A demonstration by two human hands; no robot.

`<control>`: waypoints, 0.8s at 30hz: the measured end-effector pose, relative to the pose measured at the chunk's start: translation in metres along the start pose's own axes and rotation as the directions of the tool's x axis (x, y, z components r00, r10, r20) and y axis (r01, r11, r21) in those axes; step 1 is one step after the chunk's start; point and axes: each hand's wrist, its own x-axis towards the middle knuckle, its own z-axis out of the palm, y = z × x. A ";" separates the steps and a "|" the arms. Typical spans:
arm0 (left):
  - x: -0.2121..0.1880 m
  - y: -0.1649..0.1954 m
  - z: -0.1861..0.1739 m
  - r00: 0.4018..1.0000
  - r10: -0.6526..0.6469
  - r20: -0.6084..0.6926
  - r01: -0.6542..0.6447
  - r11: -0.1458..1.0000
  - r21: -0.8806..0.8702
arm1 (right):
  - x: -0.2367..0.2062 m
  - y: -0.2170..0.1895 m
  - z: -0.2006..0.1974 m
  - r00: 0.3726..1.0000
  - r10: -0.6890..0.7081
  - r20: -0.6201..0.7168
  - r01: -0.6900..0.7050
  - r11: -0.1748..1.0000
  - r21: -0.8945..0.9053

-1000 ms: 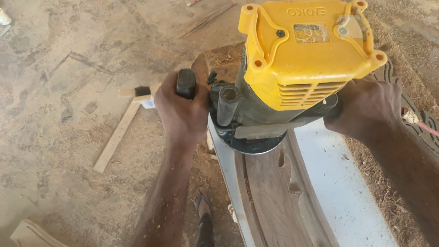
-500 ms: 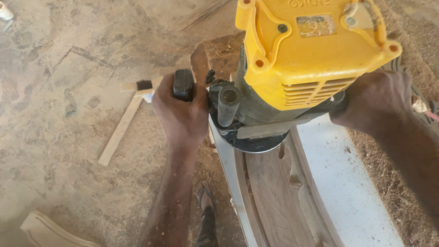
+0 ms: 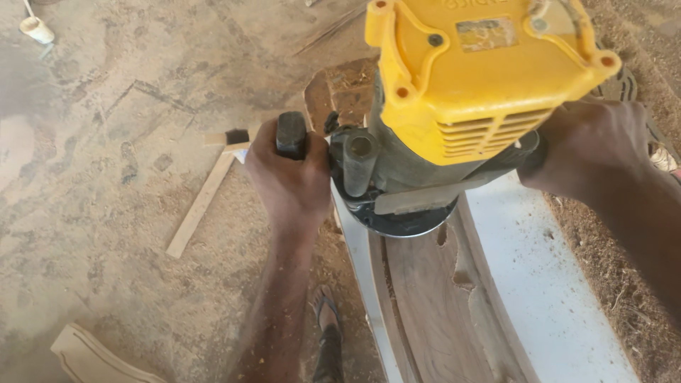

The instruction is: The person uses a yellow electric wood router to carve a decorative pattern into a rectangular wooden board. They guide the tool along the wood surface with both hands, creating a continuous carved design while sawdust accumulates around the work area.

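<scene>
While my left hand (image 3: 287, 177) wraps its black handle (image 3: 291, 135), the yellow router (image 3: 454, 106) sits at frame center on the curved wooden piece (image 3: 433, 305). My right hand (image 3: 589, 152) is closed on the router's far side, that grip hidden.

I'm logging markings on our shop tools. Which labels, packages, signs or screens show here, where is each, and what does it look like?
Label: a small rectangular plate on top of the yellow router housing, dull silver-grey, worn and dusty.
Raised lettering: moulded into the housing's top edge, same yellow, cut off by the frame.
No packages, signs or screens are in view.
</scene>
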 end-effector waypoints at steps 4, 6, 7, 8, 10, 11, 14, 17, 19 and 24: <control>0.005 -0.008 -0.003 0.999 0.040 -0.015 -0.040 0.999 0.021 | -0.002 -0.012 -0.013 0.974 -0.085 -0.211 0.115 0.984 0.135; 0.009 -0.012 -0.005 0.993 0.110 -0.042 -0.110 0.994 0.005 | 0.002 -0.018 -0.023 0.988 -0.062 -0.139 0.084 0.984 0.160; 0.010 -0.014 -0.006 0.993 0.109 -0.036 -0.109 0.994 -0.017 | 0.007 -0.024 -0.027 1.000 -0.010 0.026 0.006 0.986 0.167; 0.013 -0.015 -0.007 0.993 0.113 -0.034 -0.115 0.992 -0.044 | 0.012 -0.027 -0.031 0.982 0.049 0.182 -0.079 0.984 0.158; 0.020 -0.018 -0.006 0.999 0.048 0.000 -0.048 0.998 -0.027 | 0.014 -0.031 -0.035 0.991 0.049 0.127 -0.071 0.983 0.171; 0.021 -0.019 -0.006 1.000 0.008 0.023 -0.007 1.000 -0.015 | 0.014 -0.033 -0.036 0.993 0.046 0.108 -0.065 0.982 0.177; 0.024 -0.021 -0.009 0.999 0.016 0.036 -0.014 0.998 -0.062 | 0.014 -0.035 -0.035 0.997 0.027 0.072 -0.040 0.983 0.181; 0.025 -0.020 -0.011 0.999 0.042 0.018 -0.042 0.999 -0.008 | 0.016 -0.036 -0.034 1.000 -0.004 0.007 0.002 0.968 0.252; 0.024 -0.017 -0.012 0.998 0.058 -0.004 -0.059 0.998 -0.031 | 0.019 -0.038 -0.034 1.000 -0.017 0.021 0.011 0.966 0.258; 0.027 -0.009 -0.011 0.999 0.047 0.001 -0.047 0.999 -0.014 | 0.023 -0.040 -0.032 1.000 -0.015 0.019 0.010 0.969 0.245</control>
